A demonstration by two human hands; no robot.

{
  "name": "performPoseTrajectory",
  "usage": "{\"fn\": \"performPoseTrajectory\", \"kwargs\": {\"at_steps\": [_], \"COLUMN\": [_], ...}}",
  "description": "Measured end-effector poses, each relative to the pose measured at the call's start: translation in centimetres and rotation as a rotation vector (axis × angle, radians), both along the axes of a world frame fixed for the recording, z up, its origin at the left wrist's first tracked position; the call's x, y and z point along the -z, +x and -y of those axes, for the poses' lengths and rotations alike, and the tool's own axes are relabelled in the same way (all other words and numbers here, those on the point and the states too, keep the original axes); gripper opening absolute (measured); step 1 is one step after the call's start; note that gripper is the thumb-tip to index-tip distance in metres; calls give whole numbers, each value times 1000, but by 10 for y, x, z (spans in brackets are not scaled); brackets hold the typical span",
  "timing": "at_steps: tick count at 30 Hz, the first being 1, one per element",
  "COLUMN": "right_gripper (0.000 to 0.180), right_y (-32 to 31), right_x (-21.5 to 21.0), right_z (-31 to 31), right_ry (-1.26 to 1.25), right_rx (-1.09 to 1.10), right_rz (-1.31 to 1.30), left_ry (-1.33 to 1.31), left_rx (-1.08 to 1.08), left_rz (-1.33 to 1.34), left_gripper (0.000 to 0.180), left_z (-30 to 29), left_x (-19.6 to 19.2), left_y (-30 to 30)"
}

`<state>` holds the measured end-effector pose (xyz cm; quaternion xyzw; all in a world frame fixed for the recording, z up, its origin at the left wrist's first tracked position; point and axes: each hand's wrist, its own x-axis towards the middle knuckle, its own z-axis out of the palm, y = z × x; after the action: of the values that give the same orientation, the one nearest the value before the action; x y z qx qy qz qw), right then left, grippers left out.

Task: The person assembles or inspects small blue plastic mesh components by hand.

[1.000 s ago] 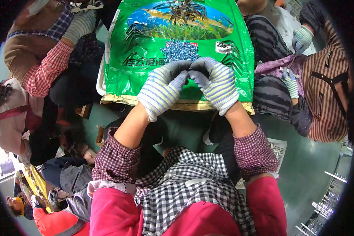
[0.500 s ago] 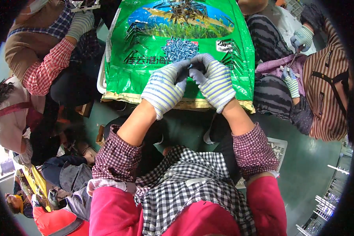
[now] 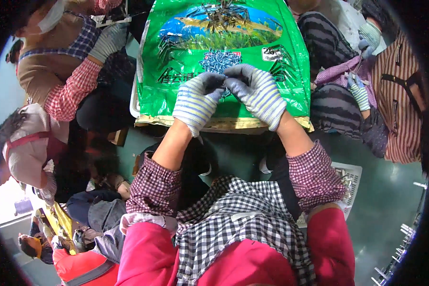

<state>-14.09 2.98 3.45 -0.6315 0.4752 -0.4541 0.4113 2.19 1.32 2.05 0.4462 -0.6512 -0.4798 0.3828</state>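
My left hand (image 3: 194,102) and my right hand (image 3: 260,95) wear white knit gloves with stripes and grey fingertips. They meet over the near half of a green printed sack (image 3: 291,102), fingertips close together in a pinch. Whatever lies between the fingers is too small and hidden to name. Just beyond the fingertips is a heap of small blue-silver metal pieces (image 3: 219,61), shaped like short screws. A few of these pieces show below the hands, between the two thumbs. Farther up the sack lies a pile of thin dark pieces (image 3: 224,15).
A white crate (image 3: 134,102) edge shows beside the sack at left. Another white basket (image 3: 352,183) with small parts stands on the floor near my right elbow. Co-workers sit close on both sides; one gloved hand (image 3: 360,93) at right holds purple checked cloth.
The whole view has shifted slightly, moving the scene to the right. My right thumb has straightened toward the left fingers, and more loose pieces show beneath the hands.
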Motion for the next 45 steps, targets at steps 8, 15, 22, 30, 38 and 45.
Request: {"fn": "performPoseTrajectory", "kwargs": {"at_steps": [8,15,22,30,38,45], "right_gripper": [25,13,11,22,23,25], "right_y": [-12,-16,-17,-33,-33,-29], "right_x": [-2,-1,-7,-22,-20,-20], "right_z": [-9,-17,-20,-25,-25,-20], "right_ry": [-101,-325,-400,-438,-443,-445], "right_rx": [10,207,207,214,195,182], "right_rz": [-181,-486,-570,-423,-483,-464], "left_ry": [76,91,192,-246,-293,-165], "left_rx": [-143,-62,-80,-129,-201,-183], "left_rz": [-185,-181,-112,331,897,1270], "left_gripper": [22,24,24,25,22,28], "left_z": [-6,-15,-12,80,228,251], "left_x": [-2,-9,-25,-61,-32,-10], "left_y": [-11,-17,-23,7,57,60]}}
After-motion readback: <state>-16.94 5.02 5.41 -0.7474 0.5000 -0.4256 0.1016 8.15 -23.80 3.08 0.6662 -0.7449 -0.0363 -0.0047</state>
